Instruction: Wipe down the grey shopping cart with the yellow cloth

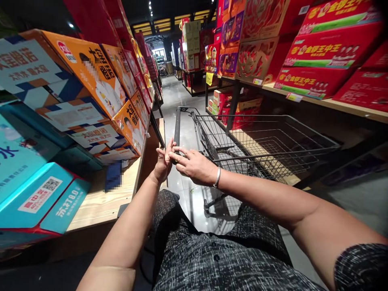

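My left hand [163, 162] and my right hand [195, 165] meet just over the near end of a shopping cart's dark handle bar [177, 125]. The left hand stands upright, fingers raised and slightly apart. The right hand lies palm down, its stretched fingers touching the left hand's fingers. Neither hand holds anything that I can see. A silver bracelet [217, 177] circles my right wrist. The wire cart basket [266, 141] stretches away to the right with nothing in it.
Orange and blue cartons [97, 81] and teal boxes [39, 198] are stacked on a wooden shelf [103, 202] at left. Red gift boxes [321, 52] fill the right shelves. A glossy grey aisle floor [178, 93] runs ahead between them.
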Demonstrator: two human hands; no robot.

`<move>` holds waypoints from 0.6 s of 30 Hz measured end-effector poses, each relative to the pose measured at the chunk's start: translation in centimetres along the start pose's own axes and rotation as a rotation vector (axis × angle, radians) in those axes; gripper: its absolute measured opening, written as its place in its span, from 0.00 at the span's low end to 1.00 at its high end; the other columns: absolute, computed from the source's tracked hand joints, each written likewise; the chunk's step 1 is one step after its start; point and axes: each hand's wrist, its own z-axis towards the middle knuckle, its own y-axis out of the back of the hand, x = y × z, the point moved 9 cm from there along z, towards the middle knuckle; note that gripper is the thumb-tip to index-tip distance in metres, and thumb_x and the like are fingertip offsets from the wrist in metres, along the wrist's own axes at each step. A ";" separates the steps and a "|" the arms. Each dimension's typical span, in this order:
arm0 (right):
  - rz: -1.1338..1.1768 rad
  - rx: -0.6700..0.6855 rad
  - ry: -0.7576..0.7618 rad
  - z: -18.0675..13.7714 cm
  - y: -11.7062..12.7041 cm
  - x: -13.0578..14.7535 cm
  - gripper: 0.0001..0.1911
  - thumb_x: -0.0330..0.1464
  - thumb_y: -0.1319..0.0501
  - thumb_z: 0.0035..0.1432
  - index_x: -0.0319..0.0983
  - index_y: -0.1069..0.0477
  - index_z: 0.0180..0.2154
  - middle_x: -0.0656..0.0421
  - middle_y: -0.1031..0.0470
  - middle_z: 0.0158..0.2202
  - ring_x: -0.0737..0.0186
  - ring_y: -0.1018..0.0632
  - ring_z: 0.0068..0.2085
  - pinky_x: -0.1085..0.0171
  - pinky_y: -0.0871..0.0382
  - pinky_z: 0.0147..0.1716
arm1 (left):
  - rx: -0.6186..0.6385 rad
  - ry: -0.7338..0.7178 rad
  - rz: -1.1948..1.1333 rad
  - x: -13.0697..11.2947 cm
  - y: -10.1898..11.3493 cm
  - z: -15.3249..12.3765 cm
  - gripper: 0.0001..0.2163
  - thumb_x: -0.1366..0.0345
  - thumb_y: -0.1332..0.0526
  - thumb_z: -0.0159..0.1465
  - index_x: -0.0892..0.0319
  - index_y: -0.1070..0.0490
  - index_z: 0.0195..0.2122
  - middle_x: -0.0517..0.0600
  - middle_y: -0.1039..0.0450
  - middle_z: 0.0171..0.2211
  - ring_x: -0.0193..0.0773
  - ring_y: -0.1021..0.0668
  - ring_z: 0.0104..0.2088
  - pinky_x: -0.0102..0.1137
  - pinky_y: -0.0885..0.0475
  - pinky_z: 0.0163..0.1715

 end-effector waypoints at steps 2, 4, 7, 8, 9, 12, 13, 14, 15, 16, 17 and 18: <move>0.012 -0.027 0.003 0.0 0.0 -0.1 0.14 0.30 0.49 0.70 0.39 0.24 0.43 0.51 0.32 0.65 0.50 0.30 0.58 0.56 0.29 0.42 | -0.004 0.001 -0.021 -0.2 -0.1 0.0 0.47 0.28 0.69 0.63 0.56 0.52 0.74 0.55 0.32 0.62 0.45 0.48 0.73 0.42 0.57 0.73; 0.016 -0.082 -0.043 -0.2 0.1 -0.3 0.14 0.31 0.49 0.71 0.39 0.24 0.42 0.51 0.25 0.56 0.55 0.27 0.50 0.58 0.32 0.39 | 0.012 0.016 -0.048 -0.2 -0.2 -0.1 0.48 0.28 0.68 0.63 0.56 0.47 0.73 0.55 0.29 0.59 0.46 0.46 0.73 0.42 0.57 0.73; 0.004 -0.201 -0.136 -0.5 0.5 -0.3 0.13 0.32 0.47 0.71 0.41 0.23 0.44 0.54 0.22 0.47 0.57 0.28 0.46 0.58 0.34 0.40 | 0.048 0.061 -0.097 0.3 -0.3 -0.4 0.48 0.25 0.63 0.60 0.52 0.42 0.71 0.54 0.28 0.58 0.51 0.40 0.70 0.47 0.51 0.71; -0.004 -0.247 -0.150 -0.6 0.6 0.0 0.12 0.32 0.46 0.70 0.42 0.23 0.45 0.55 0.22 0.46 0.57 0.29 0.46 0.57 0.35 0.41 | 0.055 0.059 -0.088 0.4 -0.1 -0.4 0.48 0.24 0.63 0.60 0.50 0.41 0.70 0.54 0.28 0.59 0.52 0.38 0.69 0.48 0.49 0.71; -0.015 -0.290 -0.147 -0.8 0.8 0.3 0.12 0.32 0.45 0.70 0.45 0.24 0.47 0.56 0.23 0.47 0.57 0.30 0.48 0.57 0.36 0.42 | 0.060 0.040 -0.050 0.4 0.0 -0.5 0.48 0.24 0.63 0.59 0.50 0.39 0.69 0.54 0.28 0.59 0.53 0.37 0.69 0.49 0.49 0.70; -0.070 -0.377 -0.102 -2.0 0.7 1.0 0.15 0.31 0.42 0.68 0.52 0.26 0.52 0.59 0.24 0.51 0.56 0.32 0.52 0.55 0.39 0.46 | 0.063 -0.108 0.237 -0.5 0.6 -0.3 0.47 0.25 0.66 0.60 0.51 0.25 0.59 0.53 0.26 0.56 0.53 0.40 0.70 0.47 0.55 0.72; -0.091 -0.388 -0.097 -2.8 0.5 0.9 0.15 0.31 0.41 0.68 0.53 0.26 0.52 0.60 0.24 0.52 0.56 0.33 0.53 0.54 0.40 0.48 | 0.066 -0.169 0.354 -0.9 0.6 -0.2 0.47 0.26 0.67 0.61 0.52 0.20 0.53 0.53 0.24 0.54 0.52 0.40 0.69 0.46 0.57 0.73; -0.113 -0.396 -0.102 -3.8 0.2 0.6 0.13 0.31 0.40 0.67 0.52 0.25 0.50 0.61 0.25 0.54 0.56 0.33 0.54 0.53 0.41 0.50 | 0.071 -0.219 0.457 -1.3 0.5 -0.2 0.48 0.27 0.69 0.61 0.53 0.18 0.47 0.54 0.23 0.52 0.51 0.39 0.69 0.45 0.59 0.73; -0.133 -0.397 -0.120 -5.0 -0.1 0.2 0.12 0.31 0.39 0.66 0.51 0.24 0.48 0.61 0.25 0.55 0.56 0.34 0.55 0.53 0.42 0.51 | 0.077 -0.251 0.537 -1.6 0.4 -0.1 0.48 0.27 0.71 0.62 0.54 0.17 0.43 0.54 0.22 0.49 0.51 0.38 0.68 0.44 0.58 0.73; -0.152 -0.393 -0.146 -6.4 -0.4 -0.4 0.11 0.30 0.38 0.65 0.50 0.24 0.46 0.61 0.25 0.56 0.56 0.34 0.56 0.52 0.43 0.53 | 0.081 -0.263 0.592 -1.7 0.3 0.0 0.49 0.29 0.73 0.62 0.54 0.17 0.42 0.54 0.22 0.48 0.50 0.36 0.67 0.45 0.57 0.73; -0.171 -0.382 -0.179 -8.0 -0.8 -1.0 0.10 0.30 0.38 0.65 0.49 0.24 0.45 0.62 0.25 0.57 0.56 0.34 0.56 0.52 0.44 0.54 | 0.085 -0.262 0.628 -1.8 0.2 0.1 0.49 0.30 0.74 0.63 0.54 0.17 0.41 0.54 0.22 0.48 0.49 0.36 0.67 0.46 0.55 0.73; -0.187 -0.363 -0.214 -9.7 -1.3 -1.6 0.10 0.29 0.37 0.64 0.49 0.23 0.44 0.62 0.25 0.57 0.57 0.34 0.56 0.52 0.44 0.55 | 0.088 -0.261 0.650 -1.9 0.2 0.2 0.48 0.31 0.74 0.65 0.54 0.18 0.42 0.54 0.22 0.48 0.49 0.36 0.67 0.46 0.54 0.73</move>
